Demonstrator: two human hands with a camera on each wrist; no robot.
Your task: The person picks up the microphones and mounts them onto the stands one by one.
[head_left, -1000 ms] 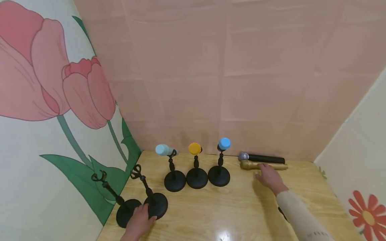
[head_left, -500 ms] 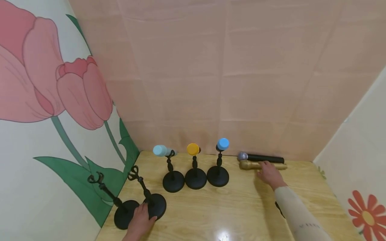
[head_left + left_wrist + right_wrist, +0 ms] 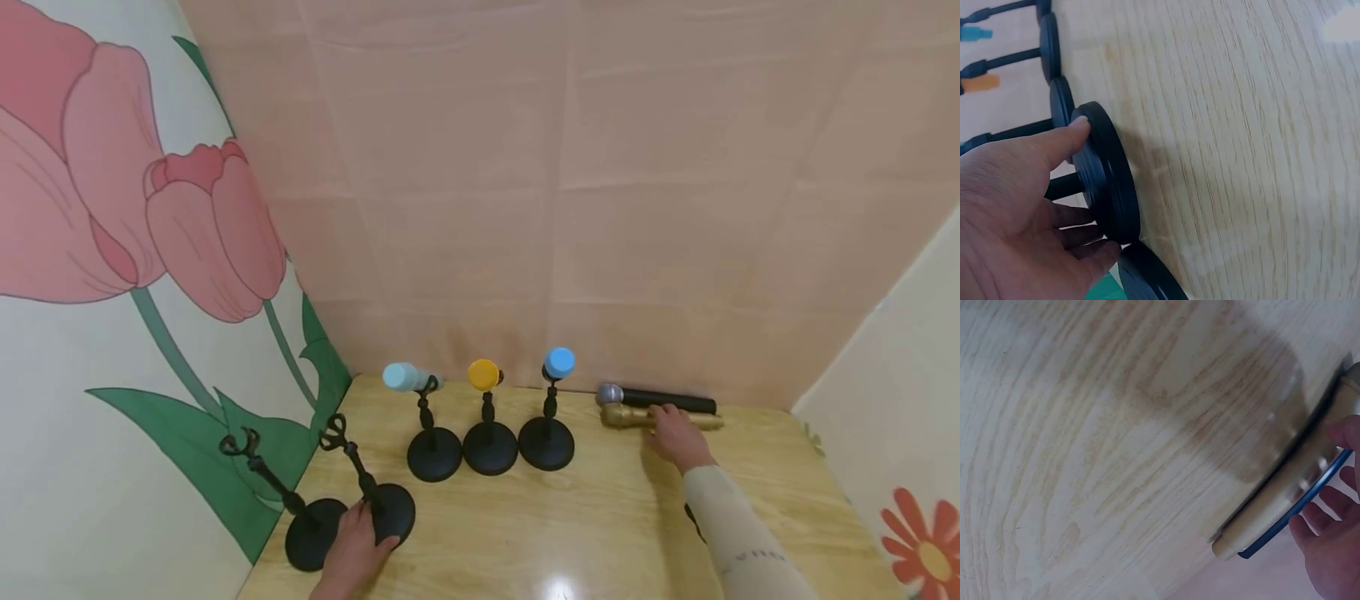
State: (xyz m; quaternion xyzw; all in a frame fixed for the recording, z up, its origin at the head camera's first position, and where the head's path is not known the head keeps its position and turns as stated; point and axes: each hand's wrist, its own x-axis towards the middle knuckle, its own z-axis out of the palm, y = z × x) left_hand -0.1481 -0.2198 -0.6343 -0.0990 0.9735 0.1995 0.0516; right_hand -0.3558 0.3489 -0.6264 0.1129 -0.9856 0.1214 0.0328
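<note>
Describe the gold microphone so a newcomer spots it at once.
On the wooden table, find the row of three stands at the back. To their right, under the right hand, lies the gold microphone; its colour sets it apart from the black microphone behind it.

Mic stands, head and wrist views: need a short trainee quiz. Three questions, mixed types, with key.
1. Count: how many stands are empty?
2. Multiple choice: which mic does the right hand touch? A) black B) gold C) orange
3. Fill in: the left hand grips an empty stand by its ___.

Key
1. Two, the pair at the left of the head view.
2. B, the gold mic.
3. base.
</note>
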